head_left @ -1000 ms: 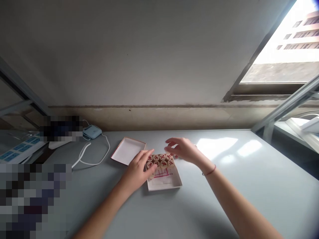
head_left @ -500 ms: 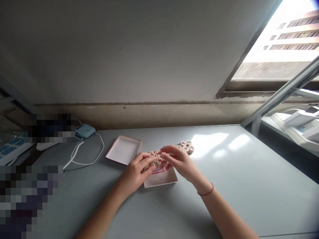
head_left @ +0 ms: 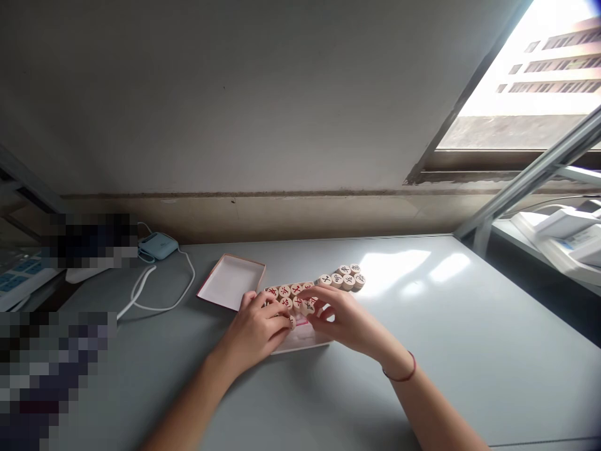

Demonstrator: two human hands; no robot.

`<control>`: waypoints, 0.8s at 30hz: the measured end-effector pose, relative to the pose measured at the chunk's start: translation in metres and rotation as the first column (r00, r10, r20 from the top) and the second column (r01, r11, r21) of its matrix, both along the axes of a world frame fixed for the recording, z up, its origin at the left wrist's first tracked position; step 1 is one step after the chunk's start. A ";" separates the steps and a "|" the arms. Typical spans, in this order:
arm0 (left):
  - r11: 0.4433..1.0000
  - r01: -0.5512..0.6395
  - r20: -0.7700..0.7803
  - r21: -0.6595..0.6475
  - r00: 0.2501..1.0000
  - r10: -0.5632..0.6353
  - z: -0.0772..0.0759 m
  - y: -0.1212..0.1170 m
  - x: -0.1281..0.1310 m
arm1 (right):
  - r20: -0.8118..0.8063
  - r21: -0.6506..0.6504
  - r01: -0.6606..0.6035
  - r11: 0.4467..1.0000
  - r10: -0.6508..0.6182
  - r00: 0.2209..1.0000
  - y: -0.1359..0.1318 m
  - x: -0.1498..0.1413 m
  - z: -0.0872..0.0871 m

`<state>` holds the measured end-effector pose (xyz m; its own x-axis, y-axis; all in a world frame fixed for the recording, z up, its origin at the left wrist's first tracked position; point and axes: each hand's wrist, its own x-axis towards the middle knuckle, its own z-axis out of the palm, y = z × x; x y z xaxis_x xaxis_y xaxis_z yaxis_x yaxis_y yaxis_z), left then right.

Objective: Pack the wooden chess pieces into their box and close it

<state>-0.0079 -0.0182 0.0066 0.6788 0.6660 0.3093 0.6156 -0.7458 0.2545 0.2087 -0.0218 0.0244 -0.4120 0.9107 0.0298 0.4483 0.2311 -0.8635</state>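
Note:
A shallow open box [head_left: 303, 342] holds rows of round wooden Chinese chess pieces [head_left: 284, 291] with red characters. My left hand [head_left: 257, 326] lies over the box's left side, fingers curled, with a piece [head_left: 292, 322] at its fingertips. Between the thumb and fingers of my right hand [head_left: 345, 316] is another Chinese chess piece [head_left: 308, 307], tilted above the box. Part of the rows is hidden beneath both hands. Just behind the box, several black-lettered pieces [head_left: 348, 280] stand grouped on the table.
The box lid [head_left: 233, 282] lies inside up to the left of the box. Farther left are a light-blue device [head_left: 160, 245] and a white cable [head_left: 190, 285]. A wall [head_left: 263, 219] runs along the table's back edge; a metal post [head_left: 481, 238] stands at right.
My right hand has shifted slightly right and down, now with a piece visible in its fingers. My left hand has moved slightly left and down, uncovering more red pieces.

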 end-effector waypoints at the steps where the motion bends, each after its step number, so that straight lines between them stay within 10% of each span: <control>1: 1.000 -0.004 0.004 0.002 1.000 0.004 0.000 0.000 0.000 | 0.042 0.019 -0.011 1.000 0.010 0.999 -0.002 -0.002 0.001; 24: 0.969 -0.142 -0.015 -0.200 0.990 0.142 0.000 0.003 -0.007 | 0.502 0.376 -0.209 0.903 -0.008 0.865 -0.009 -0.027 -0.024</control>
<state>-0.0152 -0.0156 0.0061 0.5730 0.8039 0.1597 0.7119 -0.5847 0.3891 0.1816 -0.0306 0.0006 -0.5606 0.8128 0.1585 0.7334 0.5762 -0.3607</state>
